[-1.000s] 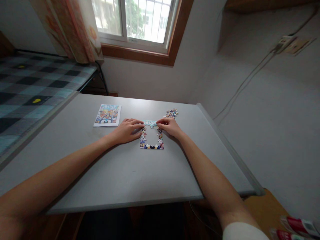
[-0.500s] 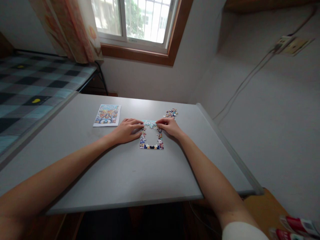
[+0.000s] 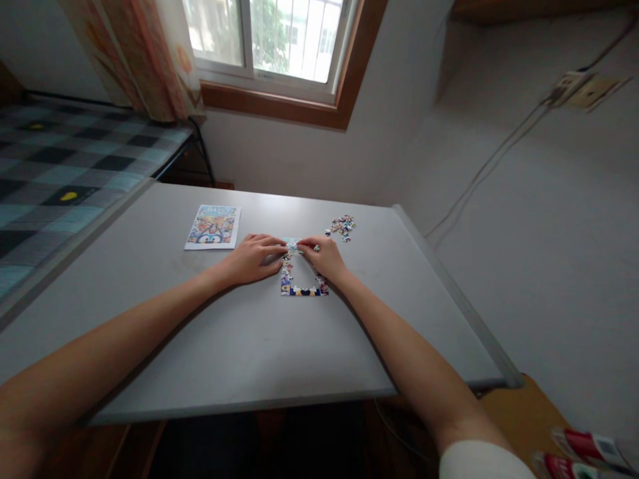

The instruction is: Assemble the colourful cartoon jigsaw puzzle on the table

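Note:
A small jigsaw puzzle frame (image 3: 302, 290), only its border assembled, lies in the middle of the grey table (image 3: 259, 346). My left hand (image 3: 252, 258) rests on the table at the frame's left side, fingers curled and pressing its upper left corner. My right hand (image 3: 323, 257) lies over the frame's right side and top, fingertips pressed together on the top edge beside the left fingertips. A heap of loose puzzle pieces (image 3: 342, 226) sits just beyond the right hand. Whether a loose piece is under the fingers is hidden.
A colourful picture card (image 3: 213, 226) lies flat on the table left of the hands. A bed with a checked cover (image 3: 60, 179) stands at the left, a window (image 3: 269, 40) behind. Red-and-white packets (image 3: 579, 456) show at the bottom right.
My right hand has slid left across the top of the frame, covering more of it, and its fingertips now meet the left hand's. The view has shifted slightly.

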The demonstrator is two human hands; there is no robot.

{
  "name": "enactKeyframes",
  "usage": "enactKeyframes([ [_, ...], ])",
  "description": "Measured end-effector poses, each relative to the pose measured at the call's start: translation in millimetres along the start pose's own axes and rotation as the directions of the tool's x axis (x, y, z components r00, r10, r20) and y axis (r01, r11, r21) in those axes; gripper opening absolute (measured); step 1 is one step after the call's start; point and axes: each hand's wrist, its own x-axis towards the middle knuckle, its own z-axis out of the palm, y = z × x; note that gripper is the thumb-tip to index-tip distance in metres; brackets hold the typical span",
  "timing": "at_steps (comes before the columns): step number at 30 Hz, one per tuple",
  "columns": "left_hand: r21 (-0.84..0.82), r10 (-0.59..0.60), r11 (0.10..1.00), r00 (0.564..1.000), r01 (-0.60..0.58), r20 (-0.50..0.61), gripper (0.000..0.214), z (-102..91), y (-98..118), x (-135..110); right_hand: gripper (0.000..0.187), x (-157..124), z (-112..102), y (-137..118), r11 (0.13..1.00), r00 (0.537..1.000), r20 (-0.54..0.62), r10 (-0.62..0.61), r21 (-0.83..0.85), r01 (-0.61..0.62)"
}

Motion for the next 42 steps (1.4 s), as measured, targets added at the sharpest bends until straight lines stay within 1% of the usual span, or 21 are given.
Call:
enactKeyframes([
  [6, -0.009, -0.002, 1.0, 1.0, 0.001, -0.018, 0.034, 0.5, 2, 1, 0.012, 2, 2, 0, 0.999, 1.0, 0.021, 0.0, -0.04, 0.001],
  [12, -0.004, -0.011, 1.0, 1.0, 0.011, -0.016, 0.034, 1.0, 1, 2, 0.014, 2, 2, -2, 0.987, 0.999, 0.036, -0.013, -0.16, 0.019],
  [16, 0.015, -0.003, 1.0, 1.0, 0.003, -0.017, 0.034, 2.0, 1, 1, 0.015, 2, 3, -2, 0.978, 0.999, 0.04, -0.01, -0.21, 0.018],
  [25, 0.037, 0.02, 0.999, 1.0, -0.02, -0.002, 0.036, 2.3, 0, 0, 0.02, 1, 3, -6, 0.943, 0.996, 0.073, -0.048, -0.326, 0.069],
  [30, 0.064, 0.021, 0.998, 1.0, -0.021, -0.002, 0.035, 1.7, 0, 0, 0.021, -1, -2, -8, 0.941, 0.996, 0.06, -0.071, -0.327, 0.087],
  [35, 0.076, 0.017, 0.997, 1.0, -0.017, 0.008, 0.036, 0.4, 1, 0, 0.031, -2, -9, -5, 0.949, 0.995, 0.063, -0.073, -0.302, 0.089],
  [42, 0.065, 0.017, 0.998, 1.0, -0.018, 0.009, 0.036, 0.8, 0, 0, 0.03, -2, -9, 2, 0.944, 0.986, 0.125, -0.106, -0.299, 0.139],
])
